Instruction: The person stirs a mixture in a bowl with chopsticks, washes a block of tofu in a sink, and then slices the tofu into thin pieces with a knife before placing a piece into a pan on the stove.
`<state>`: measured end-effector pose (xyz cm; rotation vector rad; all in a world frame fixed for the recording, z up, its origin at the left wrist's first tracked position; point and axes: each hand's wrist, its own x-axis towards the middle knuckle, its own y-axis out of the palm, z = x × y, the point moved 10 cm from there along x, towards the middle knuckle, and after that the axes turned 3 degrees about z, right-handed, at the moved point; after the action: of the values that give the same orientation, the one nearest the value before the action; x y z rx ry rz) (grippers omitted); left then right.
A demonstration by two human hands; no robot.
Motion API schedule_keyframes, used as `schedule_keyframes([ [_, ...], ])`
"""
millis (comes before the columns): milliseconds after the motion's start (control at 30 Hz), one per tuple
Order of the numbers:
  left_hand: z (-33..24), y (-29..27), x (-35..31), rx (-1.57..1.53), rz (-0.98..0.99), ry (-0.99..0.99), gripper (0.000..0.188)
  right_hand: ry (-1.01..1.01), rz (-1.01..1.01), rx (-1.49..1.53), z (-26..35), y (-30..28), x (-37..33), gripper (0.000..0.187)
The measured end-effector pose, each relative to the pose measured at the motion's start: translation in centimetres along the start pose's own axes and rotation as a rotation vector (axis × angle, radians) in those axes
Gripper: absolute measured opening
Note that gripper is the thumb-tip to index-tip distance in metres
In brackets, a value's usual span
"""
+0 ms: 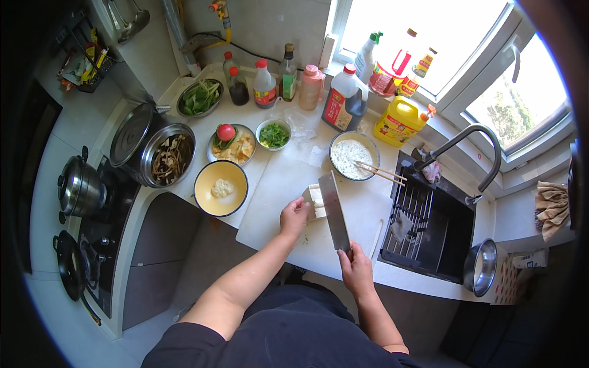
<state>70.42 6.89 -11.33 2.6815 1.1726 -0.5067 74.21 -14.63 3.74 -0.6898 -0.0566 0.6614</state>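
A large cleaver [334, 211] is in my right hand [356, 265], whose fingers wrap its handle. Its broad blade stands nearly on edge, along the right side of a pale block that looks like tofu [316, 197]. Cut lines show on the block's top. My left hand [294, 218] presses curled fingers against the block's left side; the fingertips are partly hidden. Under both hands lies a white cutting board [270, 218], with small green bits near its front.
Left of the board sits a yellow bowl [207, 187] with minced paste. Behind stand a bowl of chopped greens [274, 134], a plate with a tomato [226, 132] and several bottles. A bowl of white mixture [354, 154] with chopsticks [383, 173] is beside the black sink [451, 224].
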Motion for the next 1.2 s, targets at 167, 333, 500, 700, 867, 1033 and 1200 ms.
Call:
schedule_keyframes([
  [167, 0.5, 0.7, 0.6, 0.028, -0.067, 0.056, 0.052, -0.043, 0.005, -0.073, 0.5, 1.0, 0.3, 0.028],
  [333, 2.3, 1.1, 1.6, 0.067, -0.08, 0.057, 0.056, -0.059, -0.013, -0.083, 0.9, 0.9, 0.5, 0.028],
  [500, 3.3, 1.6, 2.3, 0.092, -0.069, 0.048, 0.055, -0.013, 0.027, -0.062, 0.9, 1.3, 0.9, 0.029],
  [700, 3.5, 1.7, 2.6, 0.079, -0.073, 0.031, 0.054, 0.006, 0.04, -0.064, 0.8, 1.6, 1.2, 0.03],
  [867, 2.2, 1.9, 2.0, 0.093, -0.06, 0.022, 0.052, 0.013, 0.047, -0.066, 0.7, 1.9, 1.4, 0.03],
  [1033, 1.9, 2.0, 1.7, 0.053, -0.037, -0.012, 0.048, 0.009, 0.046, -0.066, 0.5, 2.0, 1.5, 0.029],
  [1200, 3.0, 1.7, 2.3, 0.121, -0.078, 0.036, 0.048, 0.008, 0.048, -0.07, 0.6, 2.0, 1.5, 0.03],
])
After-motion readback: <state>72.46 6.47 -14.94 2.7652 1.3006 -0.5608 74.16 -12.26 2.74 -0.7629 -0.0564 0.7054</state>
